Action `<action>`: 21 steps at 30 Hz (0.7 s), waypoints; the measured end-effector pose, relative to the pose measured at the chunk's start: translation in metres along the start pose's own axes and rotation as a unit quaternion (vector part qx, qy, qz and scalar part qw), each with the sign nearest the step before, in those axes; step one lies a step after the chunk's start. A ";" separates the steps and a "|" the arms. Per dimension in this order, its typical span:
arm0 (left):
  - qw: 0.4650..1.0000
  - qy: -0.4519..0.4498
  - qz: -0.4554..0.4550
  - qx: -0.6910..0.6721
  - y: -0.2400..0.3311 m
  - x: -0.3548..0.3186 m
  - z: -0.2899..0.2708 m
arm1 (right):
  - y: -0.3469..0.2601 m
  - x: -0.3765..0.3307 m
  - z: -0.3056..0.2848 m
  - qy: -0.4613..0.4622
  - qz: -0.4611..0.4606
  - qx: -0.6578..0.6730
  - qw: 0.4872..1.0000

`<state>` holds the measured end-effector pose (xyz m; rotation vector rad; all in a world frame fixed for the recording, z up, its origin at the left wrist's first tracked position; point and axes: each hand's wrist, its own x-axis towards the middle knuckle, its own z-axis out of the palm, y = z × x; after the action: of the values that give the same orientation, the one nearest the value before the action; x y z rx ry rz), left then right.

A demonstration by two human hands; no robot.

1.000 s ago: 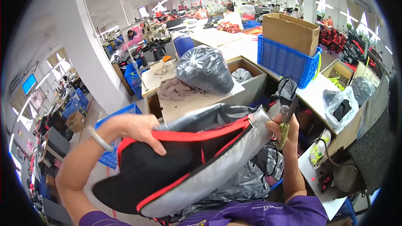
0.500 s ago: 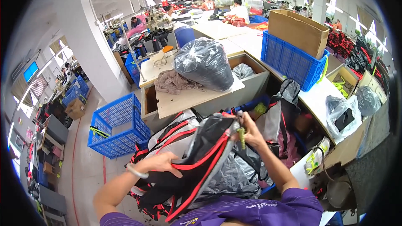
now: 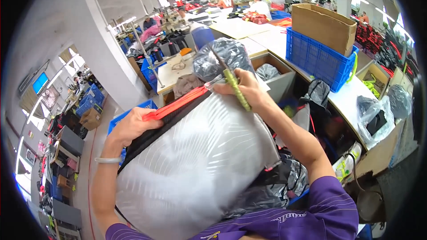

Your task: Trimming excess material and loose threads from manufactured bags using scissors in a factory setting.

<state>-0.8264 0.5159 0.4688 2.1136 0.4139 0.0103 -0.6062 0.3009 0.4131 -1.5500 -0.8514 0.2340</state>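
Note:
A large silver-grey fabric piece [image 3: 191,151] with pale printed lines spreads in front of me, slanting up to the right. Along its upper edge run a black band [image 3: 153,137] and a red-orange strip [image 3: 180,103]. My left hand [image 3: 133,126] is closed around the lower end of that strip. At its upper end, my right hand [image 3: 249,90] grips scissors [image 3: 239,92] with a yellow-green wrapped handle. One dark pointed blade stands up to the left; fingers and fabric partly hide the rest. The right fingertips also touch the strip's end.
Behind the fabric, a plastic-wrapped bundle [image 3: 222,58] lies on a wooden table. A blue crate [image 3: 318,62] holding a cardboard box [image 3: 324,26] stands right of it. Another blue crate [image 3: 147,104] is partly hidden at left. Clear plastic bags [image 3: 376,122] lie far right. People work in the background.
The fabric piece has been turned and raised, so its silver face now spreads before me. Both hands moved up, the left also leftward. The scissors now point up to the left.

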 end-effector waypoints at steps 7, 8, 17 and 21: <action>0.948 0.016 0.256 0.189 -0.167 0.091 0.132 | 0.177 -0.097 -0.001 0.154 0.164 -0.194 0.955; 0.947 0.003 0.283 0.150 -0.182 0.099 0.147 | 0.197 -0.109 0.001 0.175 0.206 -0.216 0.938; 0.955 0.162 0.245 0.036 -0.121 0.088 0.152 | 0.173 -0.080 -0.029 0.168 0.048 -0.063 0.983; 0.982 0.162 0.094 0.010 -0.103 0.065 0.145 | 0.173 -0.065 -0.051 0.062 -0.048 -0.058 0.995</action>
<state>-0.7706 0.4669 0.2945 2.1684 0.4035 0.4657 -0.5563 0.2320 0.2412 -1.6097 -0.8506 0.0187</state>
